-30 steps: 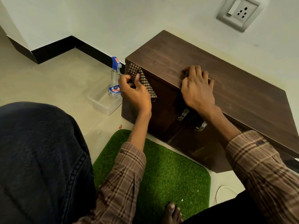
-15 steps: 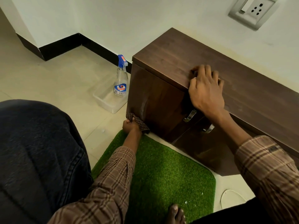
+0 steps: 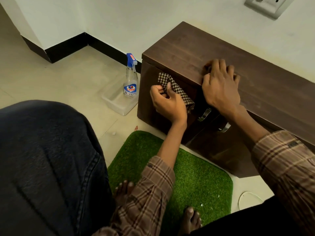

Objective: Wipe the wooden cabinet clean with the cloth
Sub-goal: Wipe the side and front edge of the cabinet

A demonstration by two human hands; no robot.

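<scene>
Cream tiled floor [image 3: 56, 79], white wall with black skirting [image 3: 68, 46] at back, socket plate [image 3: 267, 4] top right corner of view. Far left foreground: person's knee in dark denim [image 3: 44, 164], fills lower left. Clear spray bottle [image 3: 130, 77], blue trigger, blue-red label, stands upright in shallow clear plastic tray [image 3: 117, 106] on floor, just beside left end of wooden cabinet [image 3: 247, 70]. Green grass-look mat [image 3: 196, 181] on floor in front of cabinet, bare toes on its near edge. Cabinet: dark brown, low, long, against wall, two metal handles [image 3: 204, 114] on front doors. Left hand [image 3: 167, 103] in plaid sleeve, fingers curled round brown-and-cream checked cloth [image 3: 175, 87], bunched, pressed against upper part of left door front, just below top edge. Cloth sticks out above and to the right of hand; lower end hangs near left handle. Right hand [image 3: 220, 86] on cabinet's top surface at front edge, palm down, fingers bent over the edge area, slightly spread, fingertips on the wood; holds nothing that can be seen. Right forearm crosses in front of right door handle. Thin white cable [image 3: 247, 196] loop on floor, right of mat.
</scene>
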